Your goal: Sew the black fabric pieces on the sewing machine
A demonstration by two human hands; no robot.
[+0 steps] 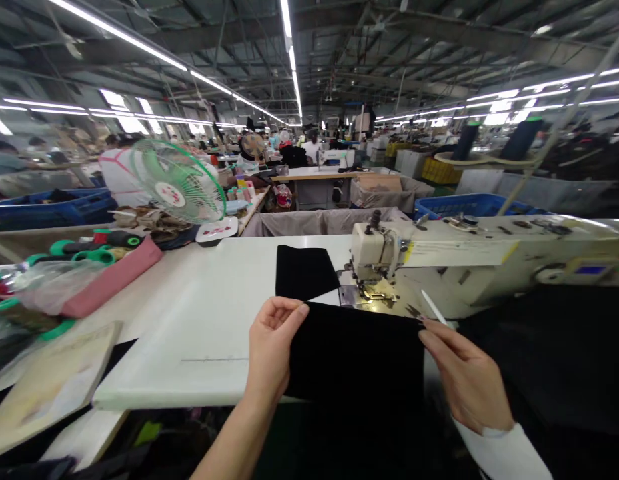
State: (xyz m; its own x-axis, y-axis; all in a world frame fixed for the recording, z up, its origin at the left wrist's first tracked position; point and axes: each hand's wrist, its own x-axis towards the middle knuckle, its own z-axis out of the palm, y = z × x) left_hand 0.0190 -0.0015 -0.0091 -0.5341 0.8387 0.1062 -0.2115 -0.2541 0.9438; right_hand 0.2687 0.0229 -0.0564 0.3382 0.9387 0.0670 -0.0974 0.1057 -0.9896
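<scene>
My left hand [273,343] pinches the top left corner of a black fabric piece [357,357], thumb and fingers closed on its edge. My right hand [464,377] grips the fabric's right edge with fingers closed; a thin white stick pokes out beside the fingertips. The fabric hangs over the near edge of the white table [209,320], just in front of the sewing machine [384,257] and its needle plate. A second black fabric piece [303,272] lies flat on the table left of the machine head.
A green desk fan [178,181] stands at the table's back left. A pink tray [107,280] with green-capped thread spools and plastic bags sits at the left. Blue crates [469,203] and other workstations with people fill the hall behind. Dark cloth is piled at the right.
</scene>
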